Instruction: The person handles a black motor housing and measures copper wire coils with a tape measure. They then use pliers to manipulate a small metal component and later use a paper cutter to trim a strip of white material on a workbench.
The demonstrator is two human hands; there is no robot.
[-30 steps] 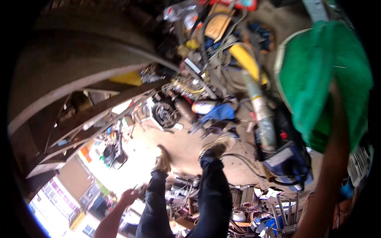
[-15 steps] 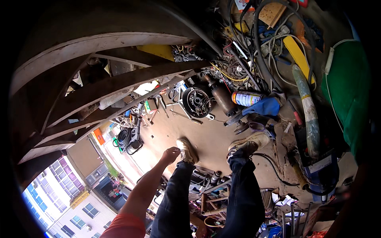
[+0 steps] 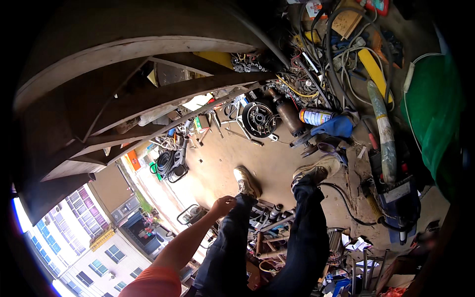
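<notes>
The pale left shoe [image 3: 246, 181] rested on the floor [image 3: 210, 171], just beyond the left hand [image 3: 225, 204], which hung close beside the dark trouser leg [image 3: 227, 250]. Its fingers were curled with the tips near each other; I could not tell whether they held anything, nor how the right hand's fingers stood. Farther out, a round black housing [image 3: 246, 124] contained a ringed metal part [image 3: 259, 118]. Near it lay a rusty cylinder [image 3: 289, 116] and a spray can [image 3: 316, 117] beside a blue cloth item [image 3: 336, 126]. Rightward, a long wrapped tube [image 3: 384, 131] leaned by a dark blue case [image 3: 402, 210], near a green sack [image 3: 433, 114], contents hidden
</notes>
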